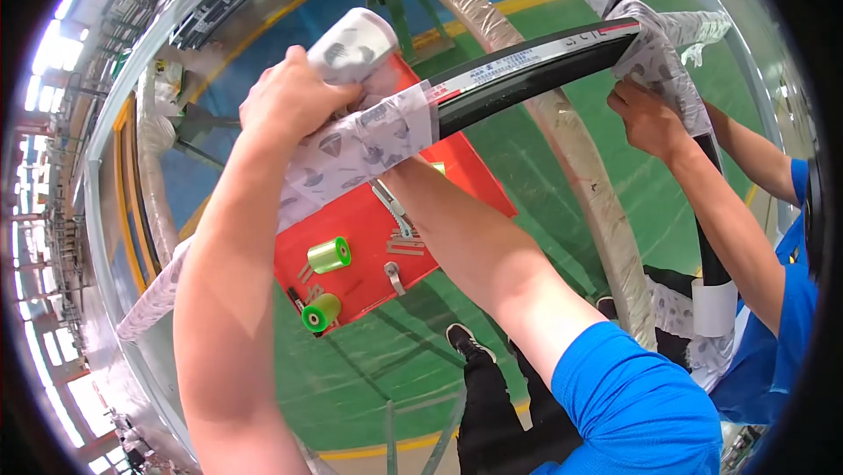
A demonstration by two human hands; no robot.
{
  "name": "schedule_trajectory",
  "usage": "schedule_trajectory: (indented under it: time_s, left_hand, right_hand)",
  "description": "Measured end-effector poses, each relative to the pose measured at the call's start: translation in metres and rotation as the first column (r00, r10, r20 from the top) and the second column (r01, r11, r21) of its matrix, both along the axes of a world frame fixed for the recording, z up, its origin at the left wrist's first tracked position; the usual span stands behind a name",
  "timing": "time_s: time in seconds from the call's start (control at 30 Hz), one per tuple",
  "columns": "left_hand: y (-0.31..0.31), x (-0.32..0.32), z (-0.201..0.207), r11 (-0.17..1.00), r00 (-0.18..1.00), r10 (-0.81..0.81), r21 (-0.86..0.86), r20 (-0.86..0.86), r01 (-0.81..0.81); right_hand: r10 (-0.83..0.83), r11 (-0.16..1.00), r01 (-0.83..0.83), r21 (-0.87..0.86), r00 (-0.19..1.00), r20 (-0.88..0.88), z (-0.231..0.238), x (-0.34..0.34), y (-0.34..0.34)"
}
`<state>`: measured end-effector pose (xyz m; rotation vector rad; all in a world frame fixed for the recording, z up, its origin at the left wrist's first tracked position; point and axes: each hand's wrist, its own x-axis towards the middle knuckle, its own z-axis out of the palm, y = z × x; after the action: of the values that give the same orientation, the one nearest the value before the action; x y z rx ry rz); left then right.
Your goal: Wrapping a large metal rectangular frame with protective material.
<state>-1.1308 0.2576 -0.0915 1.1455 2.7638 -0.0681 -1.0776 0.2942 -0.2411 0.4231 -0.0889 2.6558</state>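
My left hand (294, 96) is closed round a roll of white patterned wrapping film (353, 43), above a long curved black bar (536, 80). Film (351, 146) from the roll covers the bar's left stretch, and bare black shows to the right of it, with a printed label strip (518, 64) along its upper side. My right forearm reaches up beneath the bar. Only the wrist side of my right hand (402, 172) shows below the wrapped stretch; its fingers are hidden behind the bar and film.
At right, a co-worker's hand (650, 119) is at a film-wrapped corner (654, 45). Below the bar stands a red table (369, 286) with green tape rolls (329, 255), a utility knife (393, 205) and small metal pieces. Wrapped rails (588, 185) and a pale metal frame (104, 229) surround us.
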Motion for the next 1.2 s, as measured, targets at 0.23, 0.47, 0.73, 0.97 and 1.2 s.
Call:
schedule_trajectory:
  time_s: [0.23, 0.47, 0.73, 0.97, 1.2]
  left_hand:
    - [-0.002, -0.027, 0.030, 0.960, 0.994, -0.069, 0.278, 0.082, 0.044]
    - [-0.036, 0.037, 0.107, 0.910, 0.881, -0.260, 0.405, 0.396, 0.087]
    - [-0.088, 0.163, 0.043, 0.905, 0.975, -0.222, 0.377, 0.022, 0.198]
    - [-0.084, 0.196, -0.017, 0.922, 0.936, -0.283, 0.328, 0.209, 0.205]
    - [-0.054, 0.202, -0.026, 0.922, 0.829, -0.386, 0.200, 0.404, 0.331]
  right_hand:
    - [-0.063, 0.998, 0.063, 0.026, 0.998, 0.008, 0.014, 0.009, -0.004]
    - [0.044, 0.999, -0.044, -0.015, 0.999, -0.001, 0.002, 0.004, -0.011]
    - [0.098, 0.986, -0.046, -0.162, 0.941, 0.325, -0.046, 0.082, -0.040]
    - [-0.119, 0.975, 0.166, -0.148, 0.953, 0.279, -0.037, 0.214, -0.067]
    - [-0.018, 0.983, 0.135, -0.127, 0.750, 0.662, -0.066, 0.260, -0.045]
